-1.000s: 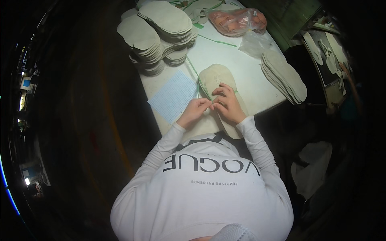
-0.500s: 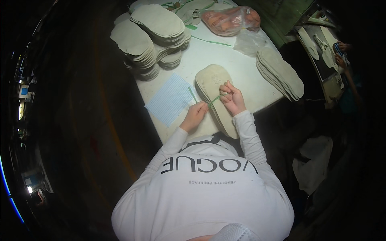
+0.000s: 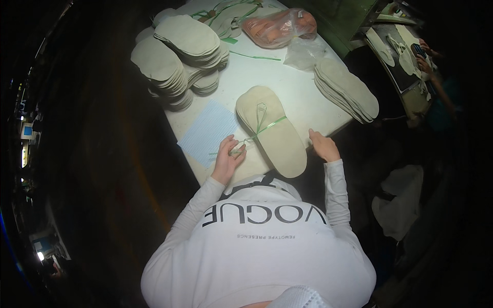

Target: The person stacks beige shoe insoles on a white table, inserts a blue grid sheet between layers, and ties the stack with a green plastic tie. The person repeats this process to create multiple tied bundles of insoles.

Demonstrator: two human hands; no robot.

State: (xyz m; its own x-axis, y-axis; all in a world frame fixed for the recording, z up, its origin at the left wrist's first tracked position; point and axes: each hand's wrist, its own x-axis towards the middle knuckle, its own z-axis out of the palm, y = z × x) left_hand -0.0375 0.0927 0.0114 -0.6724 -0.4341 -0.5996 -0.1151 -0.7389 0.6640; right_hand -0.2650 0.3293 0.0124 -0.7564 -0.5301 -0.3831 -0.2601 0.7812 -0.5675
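Head view: left hand (image 3: 227, 156) pinched on thin green plastic strap (image 3: 259, 129) looped round the beige foam sole bundle (image 3: 271, 131) near the white surface (image 3: 267, 77) front edge, prob. to cinch it. Right hand (image 3: 323, 146) open, flat on front-right edge, just beside bundle.

White bench (image 3: 287, 87): tied sole bundle (image 3: 270, 130) central; blue sheet (image 3: 208, 131) left of it, sole stacks (image 3: 177, 56) beyond, plastic bag (image 3: 277, 25) behind.

A clear plastic bag (image 3: 277, 25) of orange stuff lies at my table's far edge, an empty crumpled clear bag (image 3: 305, 51) just beside it
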